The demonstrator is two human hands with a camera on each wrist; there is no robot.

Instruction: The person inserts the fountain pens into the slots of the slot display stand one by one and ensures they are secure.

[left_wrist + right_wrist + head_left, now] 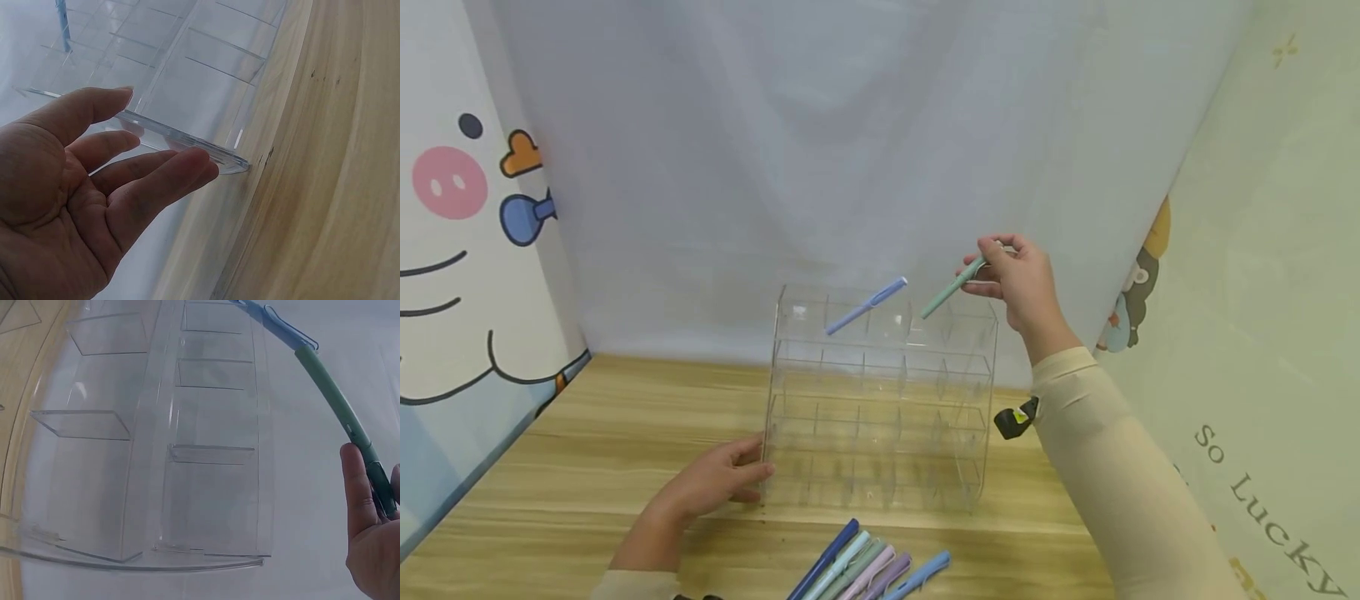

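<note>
Nearest the camera, trailing back from the right hand point(1018, 271): sleeve point(1120, 467), with black wrist camera point(1017, 419) by the cuff. Also close, well below the right hand's grip and just right of the left hand point(703, 483): six pens point(856, 568), side by side and slanted on the table point(550, 467), lower ends cut off from view.

Pinching a green pen point(955, 287) near its upper end, with thumb and fingers of the right hand; pointing it down and leftward from the grip, lower end at the top row of the rack point(880, 408). Inside a slot or just above: cannot tell. Left of the grip, seemingly in that same row: blue pen point(867, 306), tilted alike, touched by no hand.

Far below and left of that grip, resting the left hand at the rack's side edge, thumb to the front, fingers loosely bent along the outside, not clenched; probably steadying.

Apparently busy filling the top row: one pen seated, a second held there, six waiting. For the next move, would need to line up the lower end with a free slot, steepen, lower clear of the dividers, only then loosen the pinch.
</note>
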